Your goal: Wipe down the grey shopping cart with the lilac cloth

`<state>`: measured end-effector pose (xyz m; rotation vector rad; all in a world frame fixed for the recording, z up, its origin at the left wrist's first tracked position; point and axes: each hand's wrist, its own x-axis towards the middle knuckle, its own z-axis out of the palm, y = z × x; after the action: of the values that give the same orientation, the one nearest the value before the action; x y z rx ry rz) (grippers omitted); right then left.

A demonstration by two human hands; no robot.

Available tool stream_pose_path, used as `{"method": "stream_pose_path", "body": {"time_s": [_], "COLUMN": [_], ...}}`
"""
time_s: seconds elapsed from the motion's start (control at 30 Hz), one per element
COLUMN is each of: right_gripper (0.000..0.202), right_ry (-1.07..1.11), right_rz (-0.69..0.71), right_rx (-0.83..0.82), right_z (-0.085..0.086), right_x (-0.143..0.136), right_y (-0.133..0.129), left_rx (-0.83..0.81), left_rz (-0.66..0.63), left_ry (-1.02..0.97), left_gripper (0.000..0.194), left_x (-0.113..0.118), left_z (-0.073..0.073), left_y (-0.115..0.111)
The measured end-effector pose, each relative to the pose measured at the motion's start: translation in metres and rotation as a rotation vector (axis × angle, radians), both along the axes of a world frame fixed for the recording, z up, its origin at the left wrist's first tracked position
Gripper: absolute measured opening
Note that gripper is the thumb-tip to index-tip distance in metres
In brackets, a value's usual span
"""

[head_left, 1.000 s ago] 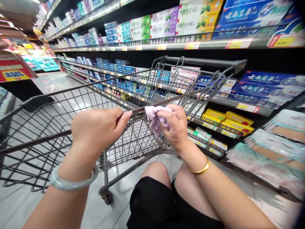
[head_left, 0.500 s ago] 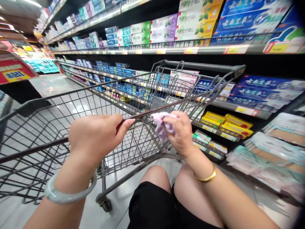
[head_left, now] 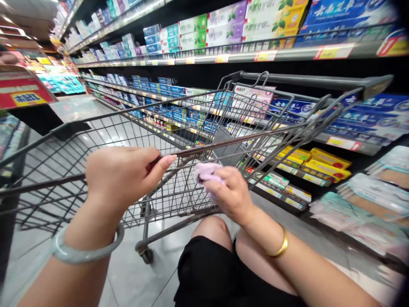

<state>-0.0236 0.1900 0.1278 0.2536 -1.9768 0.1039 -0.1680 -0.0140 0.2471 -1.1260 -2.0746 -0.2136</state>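
A grey wire shopping cart (head_left: 179, 200) stands sideways in front of my knees, its push handle (head_left: 306, 81) at the right by the shelves. My left hand (head_left: 123, 175) is wrapped around the cart's brownish top side rail (head_left: 220, 146), thumb lying along it. In my right hand (head_left: 231, 194) is a crumpled pale purple cloth (head_left: 209, 172), pinched between the fingers. This hand is just below the rail, close to the wire side. Whether the cloth touches the wires I cannot tell.
Shelves of boxed goods (head_left: 191, 32) run along the right and far side. Packaged items (head_left: 367, 204) hang low at the right. At the left is a red and yellow sign (head_left: 27, 91), with part of a person (head_left: 8, 55) behind it. Tiled floor (head_left: 128, 273) lies below.
My right hand and the cloth have moved down and left, from the top rail to below it. The cart has shifted, its handle end further right in view. My left hand keeps its grip.
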Motion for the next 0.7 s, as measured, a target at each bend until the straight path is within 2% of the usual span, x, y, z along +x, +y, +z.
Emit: {"method": "stream_pose_path", "body": {"time_s": [0.1,0.17,0.23,0.37,0.43,0.5,0.6,0.7], "right_gripper": [0.011,0.009,0.01,0.014,0.014,0.011,0.011,0.01], "right_ry": [-0.257,-0.429,-0.479,-0.242,-0.177,-0.251,-0.479,-0.526], "right_rz": [0.033,0.051,0.049,0.015,0.024,0.066,0.166,0.17], "right_rx": [0.194,0.269,0.277,0.191,0.196,0.292,0.472,0.445], "right_z": [-0.038,-0.055,-0.057,-0.033,-0.029,-0.04,-0.068,-0.079], "right_x": [-0.001,0.0,0.002,-0.002,-0.009,-0.018,-0.028,-0.028], "right_y": [-0.022,-0.03,-0.032,-0.032,-0.035,-0.041,-0.047,-0.045], "left_rx": [-0.004,-0.004,-0.007,-0.041,-0.051,-0.042,0.009,0.044], "left_rz": [-0.007,-0.001,0.009,0.025,0.027,-0.009,-0.151,-0.26], "left_ry": [-0.019,-0.006,0.004,-0.016,-0.036,-0.028,-0.041,-0.122], "left_gripper": [0.06,0.06,0.059,0.059,0.059,0.056,0.049,0.043], "left_x": [0.0,-0.001,-0.003,-0.003,0.002,0.012,0.034,0.052], "left_z": [0.0,-0.001,-0.003,0.0,0.003,0.007,0.009,0.007], "left_y": [-0.003,-0.004,-0.006,-0.007,-0.005,0.001,0.02,0.046]}}
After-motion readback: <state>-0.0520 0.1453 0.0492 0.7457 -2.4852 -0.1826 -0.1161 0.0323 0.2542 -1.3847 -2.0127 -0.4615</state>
